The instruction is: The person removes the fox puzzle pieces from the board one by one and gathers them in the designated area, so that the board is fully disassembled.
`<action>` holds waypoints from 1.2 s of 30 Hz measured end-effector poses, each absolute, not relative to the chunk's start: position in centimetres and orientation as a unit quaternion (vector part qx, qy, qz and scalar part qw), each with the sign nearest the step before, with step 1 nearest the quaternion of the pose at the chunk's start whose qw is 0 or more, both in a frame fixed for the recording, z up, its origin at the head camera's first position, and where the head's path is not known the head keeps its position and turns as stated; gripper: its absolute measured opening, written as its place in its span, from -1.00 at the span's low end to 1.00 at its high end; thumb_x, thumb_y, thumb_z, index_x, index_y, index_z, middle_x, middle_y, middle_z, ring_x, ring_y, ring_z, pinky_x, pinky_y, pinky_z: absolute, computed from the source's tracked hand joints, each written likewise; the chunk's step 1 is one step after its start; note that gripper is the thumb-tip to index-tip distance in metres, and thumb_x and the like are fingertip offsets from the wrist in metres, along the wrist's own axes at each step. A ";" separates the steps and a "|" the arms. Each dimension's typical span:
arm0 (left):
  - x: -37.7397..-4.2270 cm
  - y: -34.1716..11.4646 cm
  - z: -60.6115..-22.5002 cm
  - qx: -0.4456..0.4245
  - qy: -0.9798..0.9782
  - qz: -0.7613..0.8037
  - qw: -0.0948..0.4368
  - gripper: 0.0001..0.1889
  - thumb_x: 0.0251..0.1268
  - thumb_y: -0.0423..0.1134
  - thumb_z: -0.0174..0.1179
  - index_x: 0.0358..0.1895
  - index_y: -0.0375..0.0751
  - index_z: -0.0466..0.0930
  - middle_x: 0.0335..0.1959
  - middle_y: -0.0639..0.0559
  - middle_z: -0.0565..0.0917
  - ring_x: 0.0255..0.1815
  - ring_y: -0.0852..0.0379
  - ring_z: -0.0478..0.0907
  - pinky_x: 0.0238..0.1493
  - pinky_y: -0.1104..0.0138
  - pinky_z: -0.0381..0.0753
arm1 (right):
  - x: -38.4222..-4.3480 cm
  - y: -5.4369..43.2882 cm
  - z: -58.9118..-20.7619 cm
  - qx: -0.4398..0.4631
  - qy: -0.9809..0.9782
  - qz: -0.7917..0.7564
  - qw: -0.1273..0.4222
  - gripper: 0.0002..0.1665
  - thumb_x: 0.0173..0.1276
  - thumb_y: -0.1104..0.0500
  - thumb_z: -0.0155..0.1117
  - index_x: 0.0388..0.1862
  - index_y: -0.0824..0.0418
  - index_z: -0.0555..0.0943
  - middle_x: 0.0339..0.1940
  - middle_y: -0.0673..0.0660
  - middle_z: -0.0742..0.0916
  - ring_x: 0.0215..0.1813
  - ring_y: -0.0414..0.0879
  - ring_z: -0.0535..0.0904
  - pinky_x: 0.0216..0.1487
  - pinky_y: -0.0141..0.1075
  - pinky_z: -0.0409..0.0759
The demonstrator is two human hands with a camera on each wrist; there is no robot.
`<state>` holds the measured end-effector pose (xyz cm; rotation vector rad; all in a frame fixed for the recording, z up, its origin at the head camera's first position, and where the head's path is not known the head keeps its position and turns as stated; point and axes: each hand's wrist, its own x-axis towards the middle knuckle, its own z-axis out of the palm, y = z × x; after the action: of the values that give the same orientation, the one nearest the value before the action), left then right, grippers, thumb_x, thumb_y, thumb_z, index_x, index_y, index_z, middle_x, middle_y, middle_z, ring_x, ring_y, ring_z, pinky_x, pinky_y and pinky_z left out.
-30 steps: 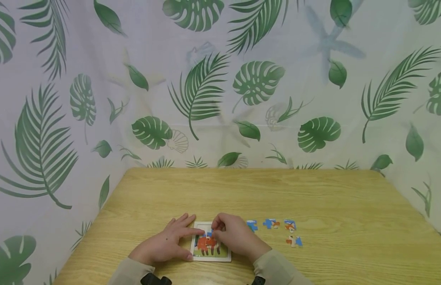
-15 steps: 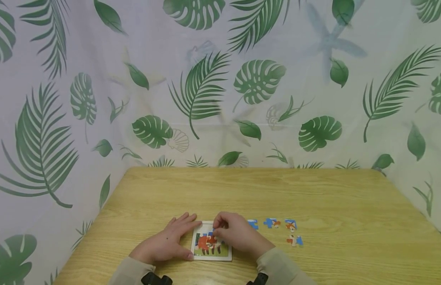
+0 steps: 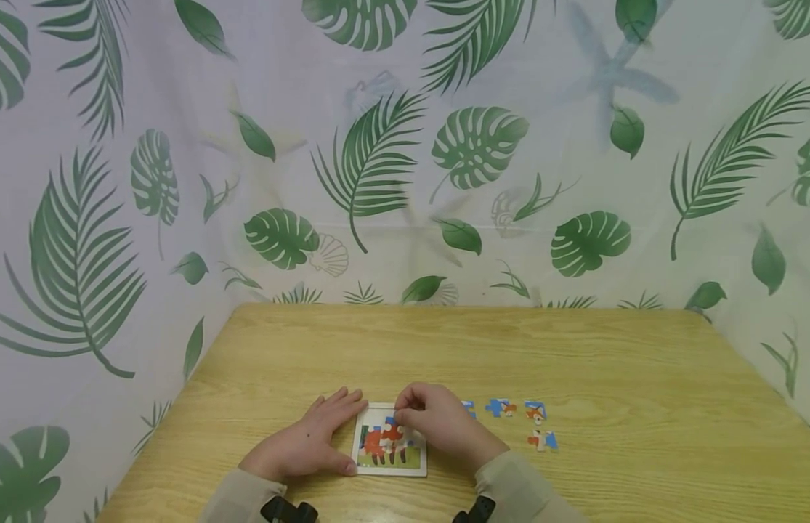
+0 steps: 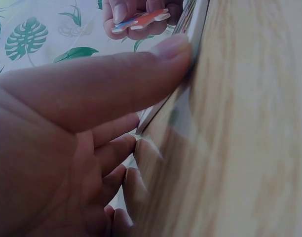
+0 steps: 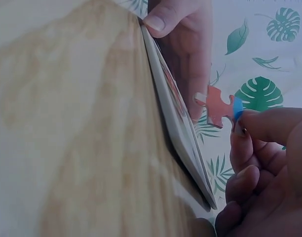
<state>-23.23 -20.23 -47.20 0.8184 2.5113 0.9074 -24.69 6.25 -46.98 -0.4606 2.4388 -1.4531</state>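
A small white-framed jigsaw puzzle board (image 3: 391,473) lies near the front of the table. Its lower part shows a red animal on green grass, while a pale strip is bare at the top. My left hand (image 3: 306,439) rests along the board's left side, fingers spread and fairly straight, its thumb touching the lower left corner. Over the board, my right hand (image 3: 440,421) pinches a red-and-blue jigsaw piece (image 5: 220,107) by its blue end between thumb and finger. Both wrist views show this piece raised clear of the board. The right hand covers the board's upper right part.
Several loose jigsaw pieces lie right of the board: a blue one (image 3: 468,408) partly behind the right hand, a blue-and-orange one (image 3: 500,407), and others further right. The wooden table (image 3: 607,363) ends at a leaf-patterned curtain (image 3: 405,240).
My left index finger has drawn back from the puzzle to the board's left edge. The right hand has shifted slightly up and right, and its jigsaw piece shows more fully.
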 end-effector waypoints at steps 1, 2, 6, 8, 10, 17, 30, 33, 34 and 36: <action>-23.2 -20.2 -47.2 0.287 0.886 0.319 0.174 0.04 0.11 0.10 0.47 0.60 -0.22 0.14 0.64 -0.13 0.05 0.65 -0.16 -0.25 0.54 -0.18 -0.32 | -24.7 6.3 -46.9 -0.156 0.841 -0.500 0.133 -0.94 0.42 0.11 0.33 -0.24 0.07 0.64 -0.32 -0.01 0.67 -0.22 -0.07 0.53 -0.19 -0.21 0.50; -23.2 -20.2 -47.1 0.286 0.887 0.319 0.175 0.04 0.11 0.10 0.47 0.60 -0.21 0.14 0.64 -0.12 0.05 0.65 -0.15 -0.25 0.54 -0.17 -0.32 | -24.7 6.3 -46.9 -0.154 0.841 -0.502 0.133 -0.93 0.42 0.11 0.33 -0.24 0.07 0.65 -0.32 0.00 0.67 -0.23 -0.07 0.53 -0.21 -0.21 0.50; -23.2 -20.2 -47.2 0.286 0.887 0.318 0.175 0.04 0.11 0.10 0.47 0.60 -0.22 0.14 0.64 -0.12 0.05 0.65 -0.15 -0.24 0.55 -0.17 -0.31 | -24.7 6.5 -46.6 -0.149 0.835 -0.510 0.140 -0.91 0.43 0.11 0.32 -0.23 0.10 0.64 -0.33 0.02 0.67 -0.27 -0.06 0.52 -0.29 -0.24 0.50; -23.2 -20.2 -47.2 0.287 0.887 0.318 0.173 0.05 0.11 0.10 0.47 0.60 -0.23 0.13 0.64 -0.12 0.05 0.65 -0.15 -0.24 0.55 -0.16 -0.31 | -24.7 6.6 -46.3 -0.150 0.833 -0.515 0.139 -0.90 0.43 0.11 0.32 -0.22 0.11 0.64 -0.33 0.03 0.67 -0.29 -0.06 0.52 -0.33 -0.24 0.50; -23.2 -20.3 -47.3 0.285 0.887 0.318 0.173 0.06 0.10 0.10 0.47 0.60 -0.23 0.13 0.64 -0.11 0.04 0.65 -0.15 -0.24 0.55 -0.16 -0.31 | -24.8 6.7 -46.2 -0.154 0.830 -0.518 0.138 -0.90 0.44 0.11 0.32 -0.20 0.12 0.64 -0.33 0.04 0.67 -0.28 -0.05 0.52 -0.32 -0.24 0.51; -23.4 -20.4 -47.7 0.286 0.890 0.308 0.173 0.05 0.12 0.14 0.45 0.60 -0.21 0.13 0.65 -0.09 0.02 0.65 -0.14 -0.25 0.54 -0.17 -0.31 | -25.0 7.3 -45.5 -0.153 0.835 -0.512 0.131 -0.91 0.44 0.12 0.31 -0.22 0.11 0.64 -0.32 0.03 0.67 -0.27 -0.05 0.51 -0.26 -0.20 0.51; -23.4 -20.4 -47.5 0.283 0.887 0.320 0.176 0.07 0.06 0.12 0.47 0.60 -0.20 0.14 0.64 -0.09 0.04 0.65 -0.13 -0.23 0.55 -0.14 -0.31 | -25.2 8.5 -44.9 -0.161 0.854 -0.478 0.126 -0.92 0.47 0.14 0.28 -0.26 0.10 0.63 -0.34 0.02 0.66 -0.32 -0.04 0.51 -0.36 -0.21 0.51; -23.3 -20.3 -47.3 0.285 0.886 0.324 0.172 0.07 0.05 0.10 0.48 0.60 -0.22 0.14 0.64 -0.12 0.04 0.65 -0.16 -0.22 0.55 -0.15 -0.31 | -25.2 8.8 -44.7 -0.165 0.854 -0.476 0.127 -0.92 0.46 0.16 0.27 -0.27 0.12 0.62 -0.35 0.03 0.65 -0.32 -0.05 0.50 -0.36 -0.20 0.51; -23.3 -20.3 -47.3 0.286 0.885 0.325 0.171 0.07 0.05 0.09 0.48 0.59 -0.23 0.15 0.64 -0.13 0.04 0.65 -0.17 -0.22 0.55 -0.15 -0.31 | -25.2 8.9 -44.7 -0.165 0.854 -0.476 0.129 -0.92 0.46 0.17 0.27 -0.27 0.12 0.62 -0.35 0.03 0.65 -0.32 -0.04 0.50 -0.37 -0.20 0.51; -23.2 -20.3 -47.3 0.286 0.884 0.327 0.170 0.07 0.04 0.08 0.49 0.59 -0.24 0.15 0.63 -0.14 0.05 0.64 -0.19 -0.22 0.55 -0.16 -0.31 | -25.1 9.2 -44.6 -0.169 0.856 -0.471 0.127 -0.92 0.47 0.17 0.27 -0.27 0.12 0.62 -0.36 0.02 0.65 -0.32 -0.05 0.50 -0.38 -0.20 0.51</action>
<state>-23.23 -20.27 -47.27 0.8133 2.5125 0.9291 -25.14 9.15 -44.57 -0.4913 2.4923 -1.3703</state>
